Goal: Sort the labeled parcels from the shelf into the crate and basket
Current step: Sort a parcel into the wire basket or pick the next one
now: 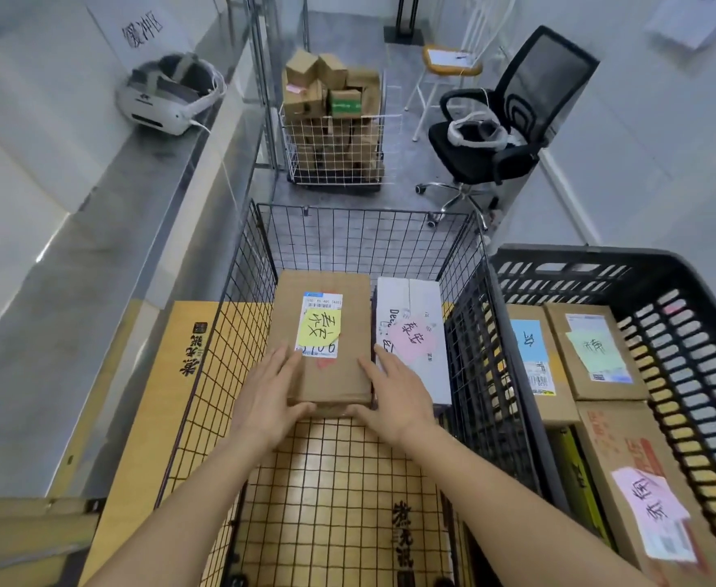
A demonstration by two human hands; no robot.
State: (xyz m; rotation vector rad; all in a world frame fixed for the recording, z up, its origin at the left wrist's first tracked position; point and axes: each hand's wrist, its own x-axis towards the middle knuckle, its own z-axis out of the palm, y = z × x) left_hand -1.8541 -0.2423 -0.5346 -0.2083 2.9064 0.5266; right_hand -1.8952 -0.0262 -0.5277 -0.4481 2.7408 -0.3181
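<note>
Our left hand [269, 396] and right hand [394, 396] clasped the brown parcel [322, 332] at its near corners inside the wire basket [246, 264]; we judged it best pushed flush beside the white parcel [415, 307].

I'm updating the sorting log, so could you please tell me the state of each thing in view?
Brown parcel: lying flat in the wire basket, yellow note on top.
White parcel: flat beside it, pink note.
Wire basket: holds two parcels.
Black crate: holds several parcels.
Left hand: holds the brown parcel.
Right hand: holds the brown parcel.
</note>
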